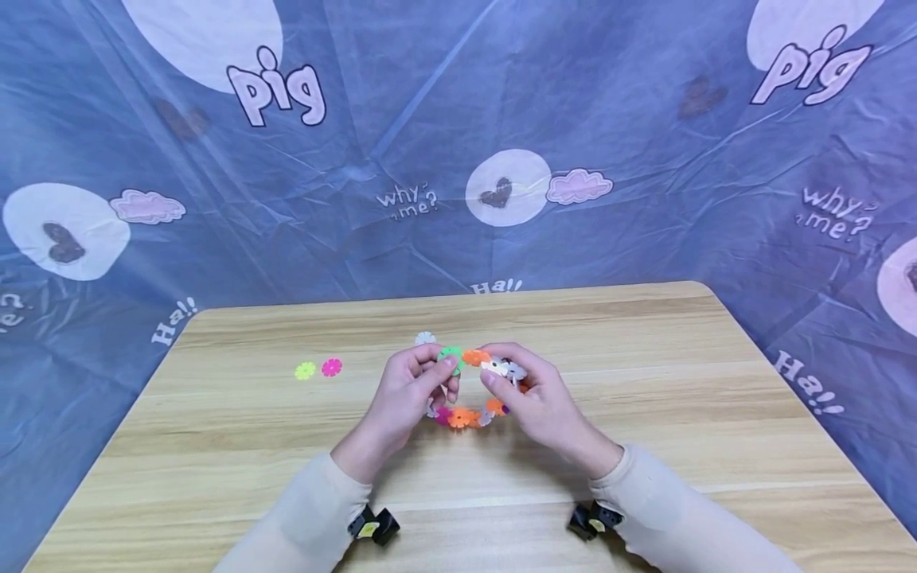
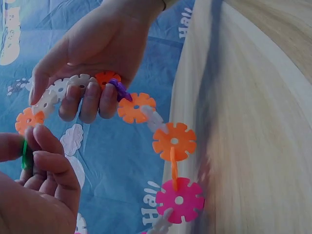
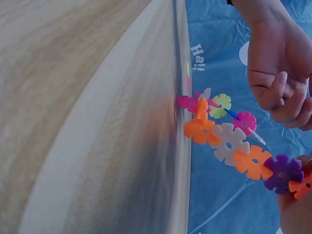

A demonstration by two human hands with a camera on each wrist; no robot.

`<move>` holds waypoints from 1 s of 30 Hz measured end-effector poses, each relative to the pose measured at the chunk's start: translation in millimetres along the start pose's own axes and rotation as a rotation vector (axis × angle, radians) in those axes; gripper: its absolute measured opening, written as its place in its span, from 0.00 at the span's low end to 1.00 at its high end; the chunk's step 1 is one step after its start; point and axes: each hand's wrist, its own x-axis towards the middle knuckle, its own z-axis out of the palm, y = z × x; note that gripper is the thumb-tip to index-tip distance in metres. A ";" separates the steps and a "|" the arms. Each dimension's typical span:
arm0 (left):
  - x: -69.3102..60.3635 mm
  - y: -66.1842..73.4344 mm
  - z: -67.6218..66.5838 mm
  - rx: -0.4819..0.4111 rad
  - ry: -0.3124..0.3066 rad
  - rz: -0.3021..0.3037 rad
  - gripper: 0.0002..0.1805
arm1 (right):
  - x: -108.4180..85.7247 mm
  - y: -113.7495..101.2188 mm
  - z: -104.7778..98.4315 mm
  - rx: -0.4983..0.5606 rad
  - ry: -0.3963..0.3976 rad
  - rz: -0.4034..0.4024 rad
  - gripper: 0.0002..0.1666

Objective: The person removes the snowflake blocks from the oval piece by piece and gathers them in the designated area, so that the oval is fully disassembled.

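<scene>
My left hand (image 1: 404, 394) pinches a green notched disc (image 1: 451, 358) between thumb and fingers; the left wrist view shows this disc (image 2: 25, 156) edge-on. It meets an orange disc (image 1: 474, 357) at one end of a chain of discs; whether they are joined I cannot tell. My right hand (image 1: 548, 402) grips the chain by its white discs (image 2: 61, 88), fingers curled round it. From there the chain hangs in a curve through a purple disc (image 3: 283, 174), orange discs (image 2: 174, 141) and a magenta disc (image 2: 180, 200). My left hand partly hides its far part.
A yellow disc (image 1: 305, 371) and a pink disc (image 1: 332, 367) lie on the wooden table (image 1: 215, 446) to the left. A pale disc (image 1: 425, 338) shows just beyond my left hand. A blue printed cloth (image 1: 358, 239) hangs behind the table.
</scene>
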 end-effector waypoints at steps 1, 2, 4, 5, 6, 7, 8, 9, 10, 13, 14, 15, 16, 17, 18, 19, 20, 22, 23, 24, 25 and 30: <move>-0.3 -0.5 -0.5 0.001 0.011 0.002 0.12 | 0.0 -0.1 -0.2 -0.002 0.001 0.000 0.16; -0.5 -0.9 -1.1 0.002 0.020 0.005 0.13 | 0.1 0.0 -0.4 -0.004 0.002 0.001 0.16; -1.0 -1.0 -2.0 0.012 0.034 0.014 0.13 | 0.1 0.1 -1.0 -0.003 0.004 0.002 0.17; -1.0 -1.3 -2.7 0.022 0.036 0.016 0.13 | 0.1 0.5 -1.3 -0.004 0.006 0.007 0.17; -0.9 -1.5 -3.4 0.032 0.037 0.018 0.13 | 0.0 0.7 -1.5 -0.005 0.007 0.009 0.17; -0.9 -1.7 -4.0 0.043 0.038 0.017 0.12 | -0.1 0.7 -1.7 -0.004 0.006 0.012 0.17; -1.0 -1.6 -4.6 0.054 0.042 0.013 0.11 | -0.2 0.8 -1.7 -0.002 0.006 0.015 0.17; -0.8 -1.9 -5.3 0.068 0.047 0.010 0.10 | -0.3 0.7 -1.6 0.000 0.005 0.018 0.17; -1.0 -1.8 -5.9 0.081 0.054 0.003 0.10 | -0.5 0.5 -1.5 0.001 0.004 0.021 0.17; -1.4 -1.6 -8.0 0.130 0.073 -0.007 0.11 | -1.0 0.5 -1.5 -0.007 0.006 0.024 0.17; -1.4 -1.9 -9.1 0.143 0.077 -0.010 0.12 | -1.2 0.4 -1.4 -0.010 0.007 0.025 0.17; -1.7 -2.2 -10.3 0.156 0.079 -0.010 0.14 | -1.4 0.7 -1.5 -0.012 0.009 0.026 0.17; -2.0 -2.3 -11.5 0.169 0.080 -0.008 0.15 | -1.4 0.7 -1.7 -0.012 0.010 0.025 0.17; -2.4 -2.4 -12.8 0.184 0.079 0.002 0.17 | -1.3 1.0 -1.8 -0.015 0.012 0.025 0.17; -2.9 -2.6 -14.2 0.192 0.079 0.009 0.17 | -1.4 1.1 -1.9 -0.016 0.013 0.026 0.17; -3.5 -2.7 -15.5 0.202 0.078 0.019 0.18 | -1.3 1.2 -2.0 -0.015 0.014 0.026 0.17; -4.1 -2.8 -16.9 0.206 0.078 0.027 0.18 | -1.1 1.4 -2.1 -0.012 0.014 0.024 0.17; -5.6 -2.7 -19.6 0.222 0.083 0.045 0.18 | -1.0 1.3 -2.4 -0.012 0.015 0.023 0.16; -6.2 -2.9 -21.1 0.231 0.087 0.052 0.18 | -1.1 1.4 -2.5 -0.016 0.015 0.025 0.16; -6.6 -3.1 -22.8 0.233 0.090 0.056 0.18 | -1.2 1.3 -2.6 -0.018 0.015 0.026 0.16; -7.1 -3.3 -24.8 0.243 0.094 0.059 0.18 | -1.3 1.2 -2.8 -0.020 0.015 0.027 0.16; -9.5 -4.1 -35.7 0.300 0.096 0.063 0.22 | -1.6 0.8 -3.0 -0.016 0.015 0.032 0.17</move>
